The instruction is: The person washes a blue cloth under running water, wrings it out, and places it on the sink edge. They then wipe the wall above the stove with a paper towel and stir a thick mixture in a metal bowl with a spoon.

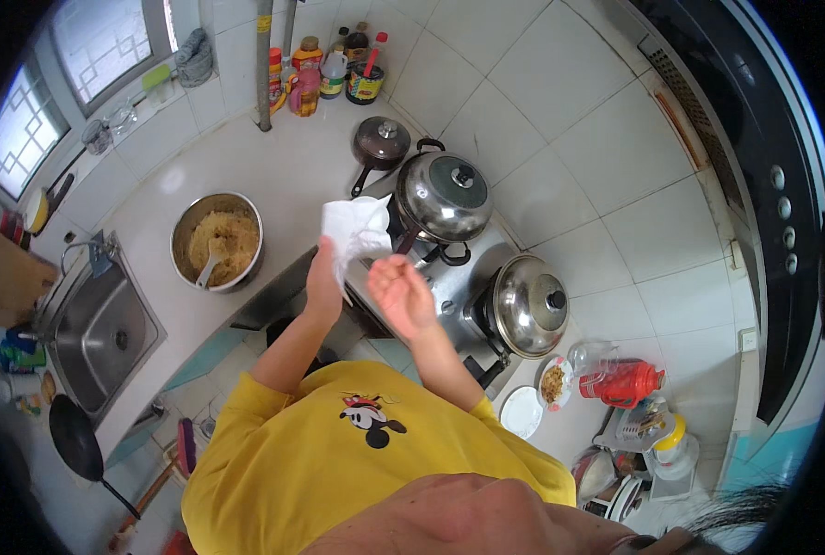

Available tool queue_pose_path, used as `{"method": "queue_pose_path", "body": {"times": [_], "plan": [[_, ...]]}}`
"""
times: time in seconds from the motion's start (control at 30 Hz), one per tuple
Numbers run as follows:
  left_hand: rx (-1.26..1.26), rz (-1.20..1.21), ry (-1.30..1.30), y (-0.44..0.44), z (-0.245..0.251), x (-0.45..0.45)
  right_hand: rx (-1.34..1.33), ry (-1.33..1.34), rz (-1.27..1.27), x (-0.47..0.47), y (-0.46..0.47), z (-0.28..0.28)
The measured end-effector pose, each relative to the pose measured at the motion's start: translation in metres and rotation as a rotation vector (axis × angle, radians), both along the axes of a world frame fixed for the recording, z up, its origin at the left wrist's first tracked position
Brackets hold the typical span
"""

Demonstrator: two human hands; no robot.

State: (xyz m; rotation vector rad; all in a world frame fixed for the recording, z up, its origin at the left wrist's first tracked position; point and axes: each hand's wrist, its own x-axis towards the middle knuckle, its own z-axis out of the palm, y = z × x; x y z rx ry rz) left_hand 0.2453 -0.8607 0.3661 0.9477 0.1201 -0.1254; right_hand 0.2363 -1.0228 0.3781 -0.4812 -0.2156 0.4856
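Note:
My left hand holds a white paper towel or thin cloth by its lower left edge, over the front edge of the counter. Just right of it my right hand is raised palm up with the fingers slightly curled and nothing in them. To the left, a steel pot holds a brown crumbly food with a white spoon standing in it. Beyond the cloth, a lidded steel pot sits on the gas stove, partly hidden by the cloth.
A lidded wok stands on the stove's right burner. A small lidded saucepan and bottles stand behind. At left are a steel sink and a black frying pan; at right, a white plate and a red thermos.

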Motion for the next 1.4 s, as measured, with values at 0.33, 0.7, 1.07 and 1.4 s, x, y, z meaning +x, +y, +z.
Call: {"method": "queue_pose_path", "body": {"times": [0.33, 0.7, 1.07, 1.4], "plan": [[1.28, -0.149, -0.399, 0.085, 0.021, 0.097, -0.261, 0.147, -0.204, 0.1, 0.108, -0.005], [1.033, 0.415, -0.435, 0.262, 0.007, 0.12, -0.027, -0.125, -0.887, 0.407, -0.003, 0.168], [1.09, 0.746, 0.182, 0.341, -0.047, 0.037, 0.251, -0.566, -0.898, 0.618, -0.101, 0.334], [1.004, 0.678, 0.185, 0.303, -0.047, 0.061, 0.154, -0.547, -1.099, 0.655, -0.09, 0.389]]}}
